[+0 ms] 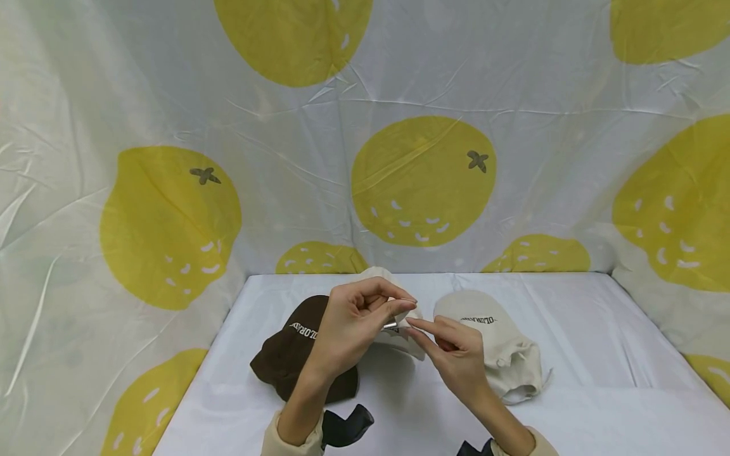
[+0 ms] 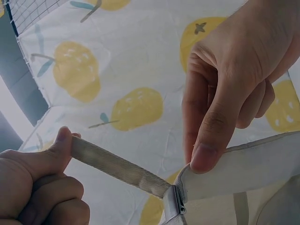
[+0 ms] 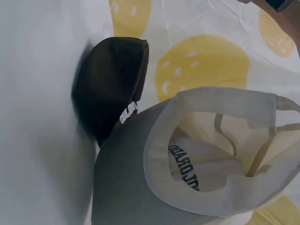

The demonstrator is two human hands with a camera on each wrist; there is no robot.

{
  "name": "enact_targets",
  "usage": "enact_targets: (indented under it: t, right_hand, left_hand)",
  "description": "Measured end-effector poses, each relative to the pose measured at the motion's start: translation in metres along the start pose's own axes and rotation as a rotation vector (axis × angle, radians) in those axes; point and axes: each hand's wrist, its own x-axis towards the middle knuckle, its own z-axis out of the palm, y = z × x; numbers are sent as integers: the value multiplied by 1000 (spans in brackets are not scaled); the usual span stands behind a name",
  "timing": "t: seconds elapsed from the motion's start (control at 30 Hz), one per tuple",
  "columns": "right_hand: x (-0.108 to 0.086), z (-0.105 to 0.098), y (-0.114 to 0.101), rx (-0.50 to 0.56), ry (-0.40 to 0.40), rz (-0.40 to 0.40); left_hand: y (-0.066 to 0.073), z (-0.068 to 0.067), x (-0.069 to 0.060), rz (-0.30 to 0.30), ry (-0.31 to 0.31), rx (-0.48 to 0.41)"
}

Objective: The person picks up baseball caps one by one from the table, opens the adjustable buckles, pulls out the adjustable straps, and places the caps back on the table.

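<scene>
"OLORAD" on brown cap point(image 1: 293, 345), beige cap point(image 1: 510, 345)

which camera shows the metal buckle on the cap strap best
The left wrist view: the metal buckle shows large and close there, with the strap running from it. The head view shows it only as a small glint. The right wrist view shows the cap but no buckle.

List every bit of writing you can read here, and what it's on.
"OLORA" on the brown cap; the ends are unclear.
"OLORAD" on the beige cap at right; the outer letters are too small to read.
"OLORAD" inside the held white cap; the ends are unclear.
</scene>
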Motion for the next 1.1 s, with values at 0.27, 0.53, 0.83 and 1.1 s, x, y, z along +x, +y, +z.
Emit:
enact_targets:
  t: [0.27, 0.53, 0.83, 1.1]
  right_hand:
    - [2, 0, -2, 19, 15, -15]
    - [2, -1, -2, -23, 18, -8]
    - [1, -1, -3, -27, -5, 13]
    - [1, -1, -3, -4, -35, 10]
  left_hand:
    - [1, -1, -2, 8, 5, -31]
    - [-3, -8, -10, -12, 68, -22]
    - [-13, -23, -25, -84, 145, -65]
    - [-19, -33, -35, -189, 207, -89]
